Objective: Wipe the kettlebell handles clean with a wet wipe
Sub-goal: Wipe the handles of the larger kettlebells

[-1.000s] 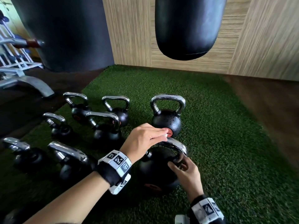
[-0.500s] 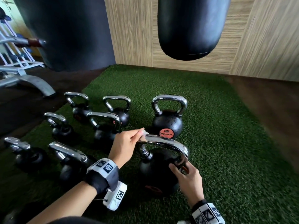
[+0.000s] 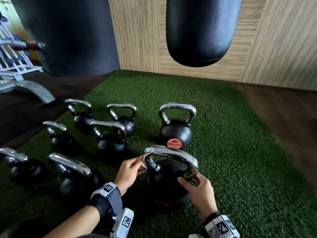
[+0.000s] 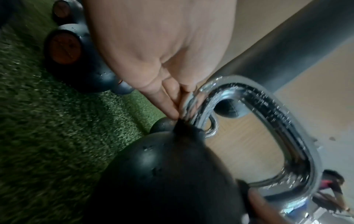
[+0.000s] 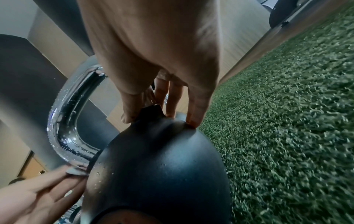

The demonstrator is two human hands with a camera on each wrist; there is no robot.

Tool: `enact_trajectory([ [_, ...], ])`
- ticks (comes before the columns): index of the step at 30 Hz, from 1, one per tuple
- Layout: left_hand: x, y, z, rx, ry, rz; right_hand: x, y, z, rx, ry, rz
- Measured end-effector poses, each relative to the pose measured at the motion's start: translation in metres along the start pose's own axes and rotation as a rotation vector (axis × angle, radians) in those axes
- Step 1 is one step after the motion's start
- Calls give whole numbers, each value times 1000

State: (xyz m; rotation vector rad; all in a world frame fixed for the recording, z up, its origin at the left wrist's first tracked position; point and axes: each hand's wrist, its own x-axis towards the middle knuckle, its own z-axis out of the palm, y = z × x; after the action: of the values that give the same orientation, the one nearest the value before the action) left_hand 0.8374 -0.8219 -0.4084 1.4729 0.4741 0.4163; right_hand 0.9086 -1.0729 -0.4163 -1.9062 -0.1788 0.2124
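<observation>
Kettlebell (image 3: 164, 184) number one, the nearest and largest, stood on the green turf (image 3: 240, 160) in front of the person, its black ball topped by a chrome handle (image 3: 171, 153) speckled with droplets. At the handle's left leg, where the chrome bends down toward the ball, the left hand (image 3: 130, 172) pinched a white wet wipe (image 3: 143, 163) against the metal; the left wrist view showed the fingertips (image 4: 168, 109) pressed together on that leg just above the ball, though the wipe itself was hard to make out there. On the right, the right hand (image 3: 199, 189) clasped the base of the handle's right leg, thumb on one side and fingers curled round the other, their tips touching the top of the ball in the right wrist view (image 5: 162, 98). Just beyond stood a second kettlebell (image 3: 175, 133) with an orange disc marked 20. To the left, six more kettlebells stood on the turf in loose rows, the nearest of them (image 3: 73, 176) just beside the left forearm. A black punching bag (image 3: 200, 31) hung over the far edge of the turf, before a wood-grain wall (image 3: 140, 31).
</observation>
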Motion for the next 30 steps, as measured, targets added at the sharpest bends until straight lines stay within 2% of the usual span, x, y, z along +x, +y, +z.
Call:
enact_trajectory([
  [4, -6, -9, -8, -135, -68, -151, 4, -8, -1, 7, 11, 28],
  [5, -8, -11, -12, -126, -114, -128, 3, -10, -1, 17, 5, 28],
  [7, -14, -9, -14, 92, -192, 41, 2, -14, -5, -41, -3, 10],
  [10, -15, -3, -8, 390, -60, 255, 4, -11, -9, -48, -51, 63],
  [12, -10, 1, -5, 508, -2, 308, 3, -10, -15, -110, -110, 35],
  [14, -3, 7, 0, 579, -3, 298, -1, -7, -23, -219, -132, -59],
  [17, 9, 19, 12, 668, 10, 258, -8, -7, -32, -242, -120, -137],
  [18, 14, 25, 18, 746, -5, 254, -10, -12, -34, -205, -134, -145],
  [20, 25, 37, 30, 888, -72, 241, -16, -17, -34, -296, -185, -237],
  [23, 33, 49, 46, 852, -161, 194, -28, -29, -27, -460, -205, -415],
  [25, 33, 53, 57, 882, -180, 224, -39, -36, -16, -477, -168, -512],
  [28, 31, 64, 65, 961, -249, 228, -39, -39, -6, -382, -209, -493],
  [30, 36, 67, 59, 850, -377, 145, -25, -39, -5, -352, -184, -444],
])
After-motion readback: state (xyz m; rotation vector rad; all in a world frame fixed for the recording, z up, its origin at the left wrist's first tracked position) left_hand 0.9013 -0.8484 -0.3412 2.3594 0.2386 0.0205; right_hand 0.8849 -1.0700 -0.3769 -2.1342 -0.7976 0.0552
